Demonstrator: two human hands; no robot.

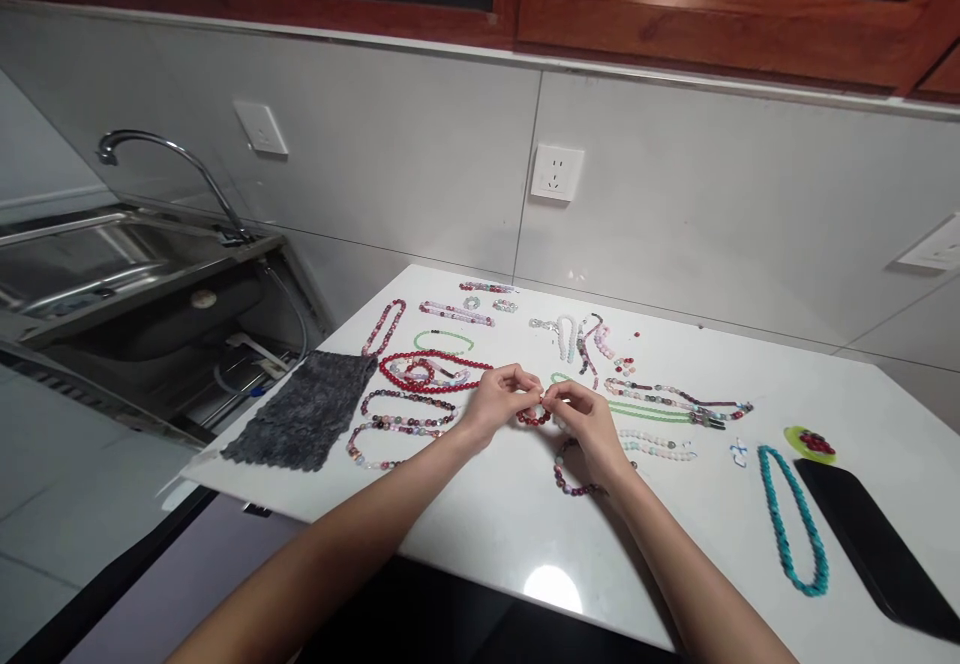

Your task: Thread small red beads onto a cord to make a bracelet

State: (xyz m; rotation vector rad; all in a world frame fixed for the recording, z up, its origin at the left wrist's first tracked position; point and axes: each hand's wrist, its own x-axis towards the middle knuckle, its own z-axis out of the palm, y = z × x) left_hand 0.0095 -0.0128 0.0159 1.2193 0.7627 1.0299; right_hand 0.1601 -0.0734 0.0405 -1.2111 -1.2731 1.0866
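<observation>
Above the middle of the white table, my left hand and my right hand meet fingertip to fingertip. Both pinch a small string of dark red beads, which hangs in a curve below the fingers. The exact spot where the fingertips meet is too small to make out. Left of my left hand lies a longer red bead necklace with a small red loop inside it. Partly behind my right wrist is a dark multicoloured bead strand. White and pale beads lie just right of that wrist.
A dark grey cloth lies at the table's left. Several bead strands cover the back, among them a green one. A turquoise necklace, a black phone and a small yellow-green dish of red beads are at right. A sink stands left.
</observation>
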